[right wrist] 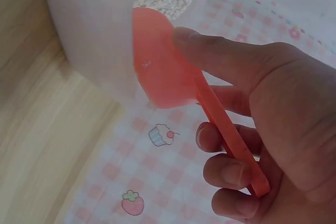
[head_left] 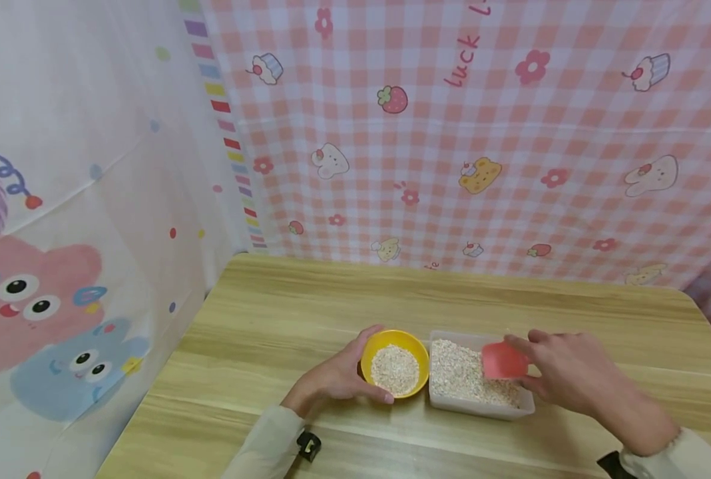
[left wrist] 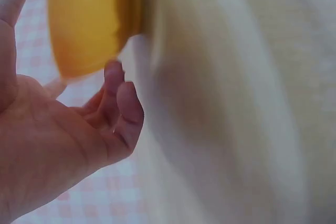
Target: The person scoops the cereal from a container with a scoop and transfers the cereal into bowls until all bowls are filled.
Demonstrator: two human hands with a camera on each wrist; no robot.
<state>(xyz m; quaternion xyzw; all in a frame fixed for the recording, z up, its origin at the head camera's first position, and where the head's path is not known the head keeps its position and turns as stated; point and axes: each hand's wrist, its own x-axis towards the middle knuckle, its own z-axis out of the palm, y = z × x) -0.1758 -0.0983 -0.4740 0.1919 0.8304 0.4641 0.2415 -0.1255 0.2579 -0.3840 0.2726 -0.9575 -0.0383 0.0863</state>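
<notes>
My left hand [head_left: 337, 374] holds a small yellow bowl [head_left: 387, 338] from its left side, thumb along the near rim and fingers around the far side. Pale oat flakes [head_left: 395, 370] lie in the bowl. The left wrist view shows the bowl's outer wall [left wrist: 86, 19] close to the fingers. A coral-red scoop [head_left: 504, 360] is in my right hand [head_left: 577, 369], its fingers curled round the handle [right wrist: 235, 142] and the thumb near the scoop's cup. The scoop is over the right part of a translucent rectangular tub [head_left: 472, 406] of oat flakes [head_left: 456, 372]. The scoop's inside is hidden.
Bowl and tub stand side by side on a wood-patterned table [head_left: 295, 299]. A pink checked cloth [head_left: 355, 193] hangs behind the table's far edge. On the left hangs a white cloth [head_left: 92, 80] with cartoon figures.
</notes>
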